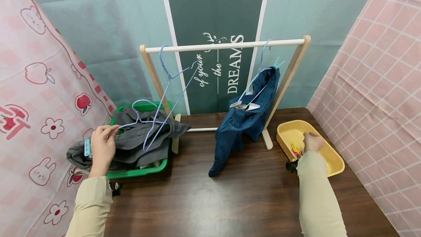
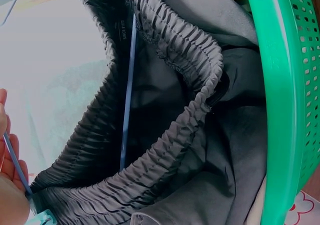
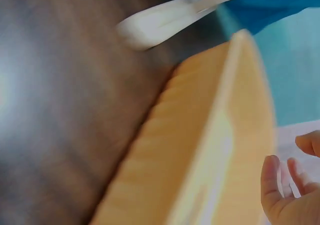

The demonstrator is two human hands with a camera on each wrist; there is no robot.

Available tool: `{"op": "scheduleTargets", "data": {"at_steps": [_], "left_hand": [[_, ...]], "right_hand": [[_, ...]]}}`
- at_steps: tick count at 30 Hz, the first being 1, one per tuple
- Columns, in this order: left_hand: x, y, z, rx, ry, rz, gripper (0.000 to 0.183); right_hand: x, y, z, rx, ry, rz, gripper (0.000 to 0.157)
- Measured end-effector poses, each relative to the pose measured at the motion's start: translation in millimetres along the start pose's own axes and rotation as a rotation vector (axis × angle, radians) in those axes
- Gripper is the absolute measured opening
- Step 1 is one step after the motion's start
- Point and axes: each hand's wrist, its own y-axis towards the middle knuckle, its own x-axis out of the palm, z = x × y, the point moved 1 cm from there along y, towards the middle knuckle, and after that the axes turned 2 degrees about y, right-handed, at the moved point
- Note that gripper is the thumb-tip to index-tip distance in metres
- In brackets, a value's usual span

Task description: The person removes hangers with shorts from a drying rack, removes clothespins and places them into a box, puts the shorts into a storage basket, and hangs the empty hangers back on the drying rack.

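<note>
My left hand (image 1: 102,145) pinches one arm of a lavender-blue clothes hanger (image 1: 137,120). That hanger runs through the gathered elastic waistband (image 2: 160,160) of a pair of dark grey trousers (image 1: 131,151). Right beside the hand, a light blue clothespin (image 1: 87,147) is clipped at one end of the waistband. My right hand (image 1: 312,142) reaches over a yellow tray (image 1: 336,160). In the right wrist view its fingers (image 3: 271,182) are apart from the thumb, with nothing showing between them. Yellow and pink clothespins (image 1: 295,148) lie in the tray just left of this hand.
The trousers lie over a green basket (image 1: 138,173). Behind stands a rack with a white rail (image 1: 223,46) and wooden posts. An empty hanger (image 1: 169,78) hangs left; dark blue jeans (image 1: 243,120) hang right, with a light blue clothespin (image 1: 277,63). Patterned cloths wall both sides.
</note>
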Motion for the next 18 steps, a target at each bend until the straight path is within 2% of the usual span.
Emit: {"op": "scheduleTargets", "data": {"at_steps": [5,9,14,18], "left_hand": [[0.0,0.0,1.4,-0.007,0.003,0.004,0.015],[-1.8,0.8,2.8,-0.021,-0.003,0.004,0.016],[-4.6,2.5,4.2,-0.016,-0.021,0.005,0.017],[-5.9,3.7,3.9,-0.007,-0.019,0.017,0.016]], "right_hand": [[9.6,-10,-43,-0.045,0.28,0.036,0.012],[18.5,-23,-76,-0.115,0.454,0.017,0.014],[25.7,-48,-113,-0.217,0.567,-0.023,0.016],[29.8,-72,-139,-0.293,0.59,-0.07,0.017]]}}
